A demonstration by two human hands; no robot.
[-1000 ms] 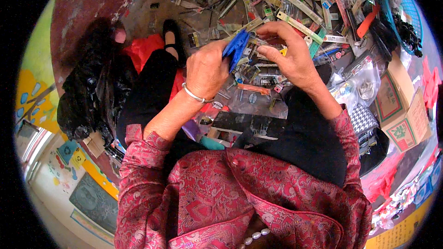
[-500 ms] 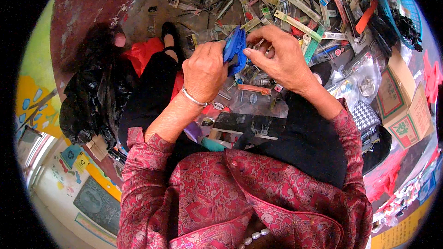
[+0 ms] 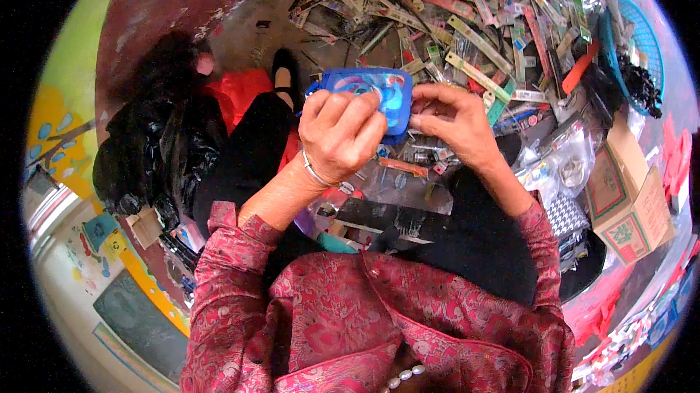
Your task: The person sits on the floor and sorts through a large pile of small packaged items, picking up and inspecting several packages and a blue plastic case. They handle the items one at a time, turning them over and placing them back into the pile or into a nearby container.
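Blue plastic blister pack (image 3: 368, 94), now turned flat and face-up rather than edge-on, pinched between left hand (image 3: 341, 134) and right hand (image 3: 453, 122), fingers closed on its edges; littered floor (image 3: 467, 21) beyond, open room above lap.

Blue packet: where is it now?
Head view, upper centre: the blue packet is held between the left hand and right hand, above the lap.

A heap of long, narrow packaged items (image 3: 467, 21) covers the floor (image 3: 240, 36) ahead. A blue plastic basket (image 3: 638, 43) sits at the far right of the heap, with a cardboard box (image 3: 627, 196) nearer on the right, while a black plastic bag (image 3: 157, 152) and a red bag (image 3: 237, 94) lie to the left.
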